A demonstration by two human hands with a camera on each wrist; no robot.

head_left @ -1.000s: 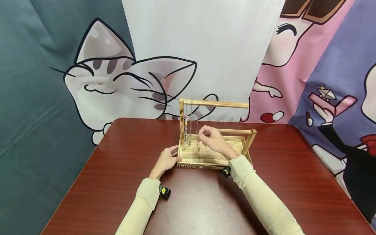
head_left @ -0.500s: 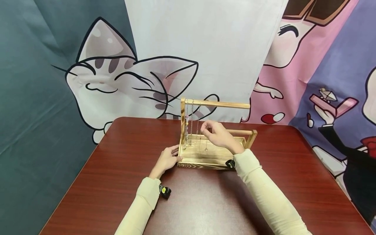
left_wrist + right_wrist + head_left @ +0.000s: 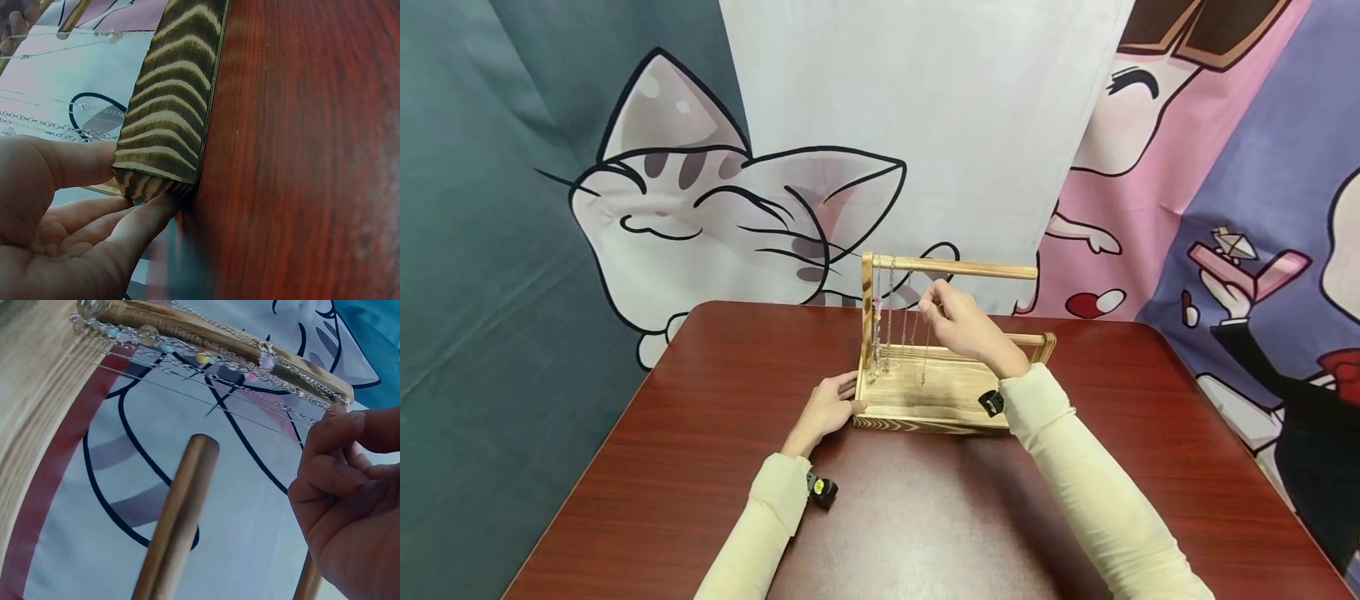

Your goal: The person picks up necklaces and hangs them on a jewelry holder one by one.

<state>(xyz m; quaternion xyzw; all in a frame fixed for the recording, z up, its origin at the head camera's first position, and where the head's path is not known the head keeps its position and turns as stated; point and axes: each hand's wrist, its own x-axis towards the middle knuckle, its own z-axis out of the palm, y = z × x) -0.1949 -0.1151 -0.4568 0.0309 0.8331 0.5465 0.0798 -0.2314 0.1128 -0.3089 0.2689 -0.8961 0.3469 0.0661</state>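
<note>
A wooden jewelry stand (image 3: 867, 312) with a tray base stands on the table. My left hand (image 3: 827, 408) holds the tray's near left corner; in the left wrist view its thumb and fingers lie on either side of the wood (image 3: 169, 94). Over the tray, below the upper bar, my right hand (image 3: 955, 321) pinches a thin chain necklace (image 3: 923, 358), which dangles beneath the fingers. A beaded necklace (image 3: 203, 357), a silver link chain (image 3: 891, 321) and a finer chain hang near the left post. In the right wrist view the held part is hidden behind the fingers.
The stand's upper bar (image 3: 977, 268) ends freely at the right. A lower bar (image 3: 1026, 339) joins the right post, partly behind my right arm. Dark red table (image 3: 722, 358) surrounds the stand; a printed cloth backdrop (image 3: 955, 125) hangs behind it.
My right hand has risen from low over the tray toward the upper bar and shifted slightly right, lifting the thin necklace. The left hand keeps its place on the tray corner.
</note>
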